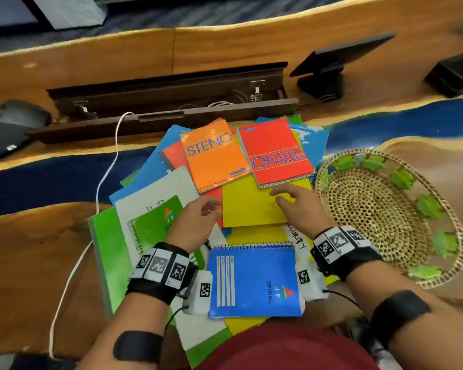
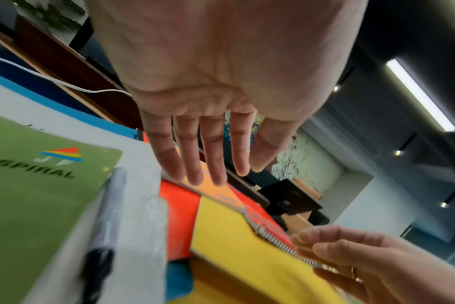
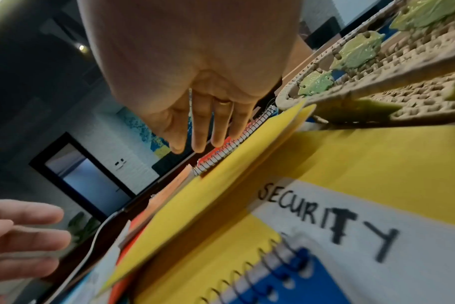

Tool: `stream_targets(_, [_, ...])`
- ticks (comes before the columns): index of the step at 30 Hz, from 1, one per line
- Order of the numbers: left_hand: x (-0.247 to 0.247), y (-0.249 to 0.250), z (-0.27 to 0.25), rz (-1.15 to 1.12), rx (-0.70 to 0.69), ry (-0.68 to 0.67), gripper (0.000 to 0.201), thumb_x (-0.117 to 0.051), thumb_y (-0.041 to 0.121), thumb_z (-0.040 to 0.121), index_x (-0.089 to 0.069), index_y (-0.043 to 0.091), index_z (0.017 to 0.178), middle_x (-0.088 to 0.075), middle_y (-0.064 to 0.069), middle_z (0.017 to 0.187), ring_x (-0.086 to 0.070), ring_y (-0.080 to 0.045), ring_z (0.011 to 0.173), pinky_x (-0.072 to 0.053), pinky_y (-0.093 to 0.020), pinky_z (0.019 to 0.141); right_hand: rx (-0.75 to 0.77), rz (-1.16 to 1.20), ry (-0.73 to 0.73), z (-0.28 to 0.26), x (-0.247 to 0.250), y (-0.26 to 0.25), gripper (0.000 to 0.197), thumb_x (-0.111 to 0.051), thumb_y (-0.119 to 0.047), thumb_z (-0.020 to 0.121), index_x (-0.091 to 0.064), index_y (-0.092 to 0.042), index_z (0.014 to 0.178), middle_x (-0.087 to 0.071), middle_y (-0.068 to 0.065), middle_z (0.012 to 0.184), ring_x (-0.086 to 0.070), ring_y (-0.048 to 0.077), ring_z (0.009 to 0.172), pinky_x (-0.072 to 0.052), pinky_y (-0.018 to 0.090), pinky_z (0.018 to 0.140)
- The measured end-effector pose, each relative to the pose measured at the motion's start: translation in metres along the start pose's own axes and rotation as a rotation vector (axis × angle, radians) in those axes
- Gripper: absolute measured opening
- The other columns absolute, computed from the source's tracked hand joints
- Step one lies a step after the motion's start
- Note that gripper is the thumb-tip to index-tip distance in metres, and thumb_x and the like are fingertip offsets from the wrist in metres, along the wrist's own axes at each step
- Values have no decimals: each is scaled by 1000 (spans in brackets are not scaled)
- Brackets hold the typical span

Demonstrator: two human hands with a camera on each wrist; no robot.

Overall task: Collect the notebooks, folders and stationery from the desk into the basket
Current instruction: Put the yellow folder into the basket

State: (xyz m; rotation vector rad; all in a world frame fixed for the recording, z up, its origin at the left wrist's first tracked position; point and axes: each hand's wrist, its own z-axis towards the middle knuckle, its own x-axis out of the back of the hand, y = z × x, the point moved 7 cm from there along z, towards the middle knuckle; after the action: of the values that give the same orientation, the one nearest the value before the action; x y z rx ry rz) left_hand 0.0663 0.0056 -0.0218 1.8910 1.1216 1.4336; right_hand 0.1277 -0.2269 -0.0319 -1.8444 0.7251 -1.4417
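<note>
One: Several items at far left?

Two: White cable (image 1: 107,166) trailing across the desk (image 1: 38,249). Beside it, green folder (image 1: 104,249), low in the heap. Green spiral notebook (image 1: 155,222) flat on a grey sheet above that. Grey-and-black pen (image 2: 109,205) lying along the notebook's edge, visible from the left wrist only.

One: Left hand?

Two: Left hand (image 1: 198,222) palm down over the middle of the heap. Fingers (image 2: 213,156) straight, slightly spread. Released, grasping nothing.

One: Centre of the heap?

Two: Orange STENO notebook (image 1: 214,156) just beyond those fingertips, overlapping a yellow folder (image 1: 251,206). Blue spiral notebook (image 1: 254,279) nearest the body, flat, coil on its far edge.

One: Further right?

Two: Red STENO notebook (image 1: 275,153) just beside the orange one, wire coil toward the body, resting on the yellow folder. Right hand (image 1: 297,206) over that folder, fingertips (image 3: 198,133) loosely extended and at the coil. Contact not determinable. Nothing grasped.

One: Basket?

Two: Woven basket (image 1: 372,209) with green leaf trim, on the desk just right of the heap and of the right hand. Whole heap outside it, on the desk.
</note>
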Motion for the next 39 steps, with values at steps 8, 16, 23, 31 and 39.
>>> stream_targets(8, [15, -32, -16, 242, 72, 105, 22, -55, 15, 96, -62, 25, 115, -54, 3, 123, -50, -10, 107, -34, -23, 90, 149, -334, -277, 3, -29, 26, 51, -69, -26, 88, -52, -28, 136, -34, -1, 154, -30, 20, 142, -26, 37, 114])
stream_targets(16, [36, -65, -29, 330, 223, 114, 36, -57, 16, 95, -55, 23, 130, -45, -5, 143, -42, -24, 132, -32, -37, 110, 340, -832, -307, 2, -43, 31, 81, -65, -18, 85, -22, -32, 152, -17, 3, 161, -12, 26, 149, -10, 49, 119])
stream_targets(23, [-1, -12, -14, 252, -16, 52, 37, -53, 16, 96, -54, 23, 132, -50, 2, 137, -50, -17, 123, -36, -27, 100, 270, -950, -384, 0, -40, 24, 76, -49, -3, 92, -15, -33, 153, -15, 2, 162, -14, 33, 148, -22, 54, 115])
stream_targets(31, [-20, -10, 5, 239, 60, -1, 46, -42, 12, 100, -42, 31, 141, -55, -2, 139, -59, -23, 107, -48, -33, 88, 267, -880, -300, -2, -12, -16, 78, -46, 9, 88, -34, -40, 147, -48, -3, 146, -51, 24, 128, -49, 36, 92])
stream_targets(39, [-11, 5, 13, 111, -25, 61, 69, -35, -6, 92, -37, 39, 144, -61, -15, 128, -59, -32, 115, -52, -46, 91, 391, -910, -219, -14, 6, -59, 64, -41, -1, 95, -38, -39, 146, -51, -6, 144, -55, 23, 124, -50, 35, 93])
